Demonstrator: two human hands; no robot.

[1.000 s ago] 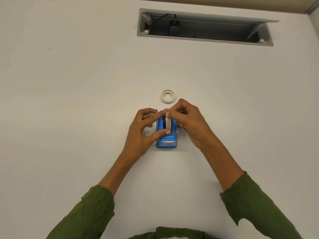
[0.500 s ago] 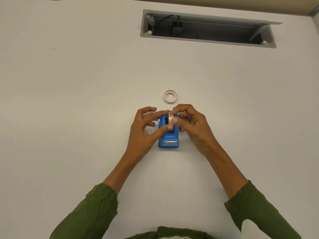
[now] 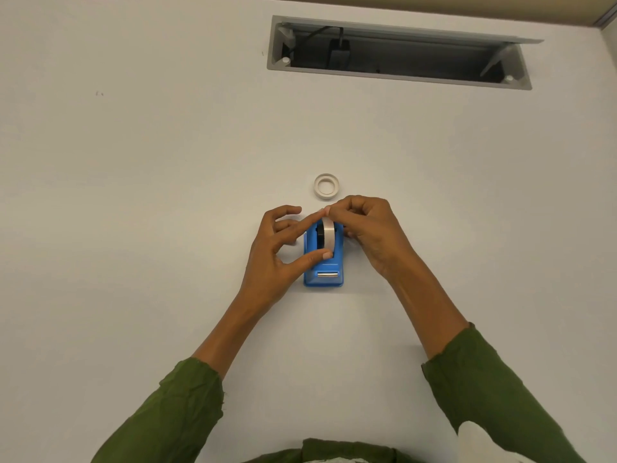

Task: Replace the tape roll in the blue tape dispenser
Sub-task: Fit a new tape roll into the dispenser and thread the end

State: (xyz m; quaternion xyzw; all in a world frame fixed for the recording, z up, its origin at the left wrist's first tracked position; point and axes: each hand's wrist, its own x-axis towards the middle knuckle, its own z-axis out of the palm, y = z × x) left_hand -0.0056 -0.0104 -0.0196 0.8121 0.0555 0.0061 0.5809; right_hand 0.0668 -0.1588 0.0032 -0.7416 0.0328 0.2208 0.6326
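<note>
Pinching tape roll (image 3: 328, 236) in blue dispenser (image 3: 323, 272): both hands.

White desk (image 3: 133, 228), plain matte top. Far side, right of centre: long rectangular cable hatch (image 3: 399, 51) with grey frame, its lid flipped open toward the back. A black plug or adapter (image 3: 339, 51) sits in the left part of the hatch, with a black cable (image 3: 312, 34) running off it to the left. Small white pegs in the hatch's lower corners. Tiny dark speck (image 3: 99, 93) on the desk far left. Beige strip (image 3: 434, 8) along the top edge, beyond the desk.
</note>
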